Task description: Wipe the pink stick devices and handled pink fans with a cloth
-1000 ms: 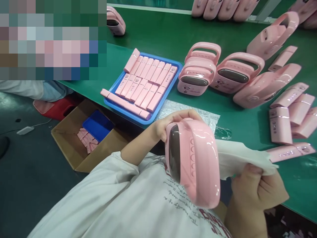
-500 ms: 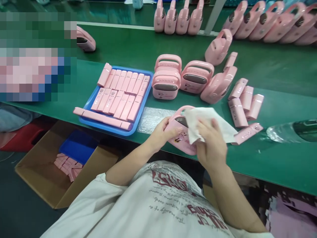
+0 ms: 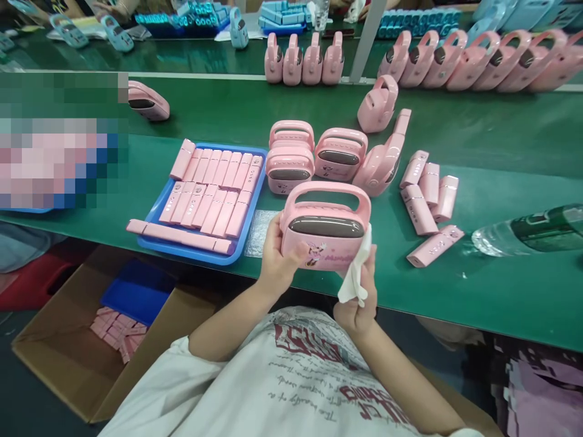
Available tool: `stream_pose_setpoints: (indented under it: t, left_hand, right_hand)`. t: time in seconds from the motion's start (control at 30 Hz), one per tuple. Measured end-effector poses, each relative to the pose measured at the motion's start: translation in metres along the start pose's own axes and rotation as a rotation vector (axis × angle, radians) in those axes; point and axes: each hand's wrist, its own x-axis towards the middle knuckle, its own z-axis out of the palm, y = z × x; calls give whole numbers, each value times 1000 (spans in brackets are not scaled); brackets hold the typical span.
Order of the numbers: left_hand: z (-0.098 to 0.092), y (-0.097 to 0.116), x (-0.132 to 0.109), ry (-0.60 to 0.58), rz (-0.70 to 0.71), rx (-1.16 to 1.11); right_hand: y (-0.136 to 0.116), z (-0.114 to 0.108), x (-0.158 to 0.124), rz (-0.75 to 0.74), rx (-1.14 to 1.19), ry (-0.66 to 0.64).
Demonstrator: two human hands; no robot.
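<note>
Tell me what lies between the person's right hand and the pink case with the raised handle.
A white cloth lies between the right hand and the pink case, as the head view shows.

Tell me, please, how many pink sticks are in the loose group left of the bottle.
5: the back stick, left stick, middle stick, right stick and front stick; none seems hidden.
</note>
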Motion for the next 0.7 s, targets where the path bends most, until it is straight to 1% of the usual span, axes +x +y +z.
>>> stream_pose_setpoints:
  t: [0.07,0.1,0.17,0.23,0.33,0.4,0.5,0.57,0.7]
  left_hand:
    - [6,4,-3,8,103,55]
    - [8,6,-4,10,150,84]
    - [12,11,-5,10,220,135]
    - [13,14,-5,-3,259,144]
    - [13,12,-6,-19,289,95]
    - [11,8,-6,-35,266,51]
    - [6,3,-8,-80,171,21]
    - [2,1,-8,-120,104,35]
    - [-7,0,-4,-226,-2,5]
  right_hand:
    - [-6,12,-6,27,54,71]
    - [-10,16,-5,43,97,86]
    - [-16,19,3,124,183,59]
    - [-21,18,13,186,238,46]
    - [-26,16,24,197,236,61]
    - [-28,16,26,197,204,79]
    - [-28,16,26,192,165,120]
    - [-27,14,26,156,133,132]
    - [-23,4,29,50,12,109]
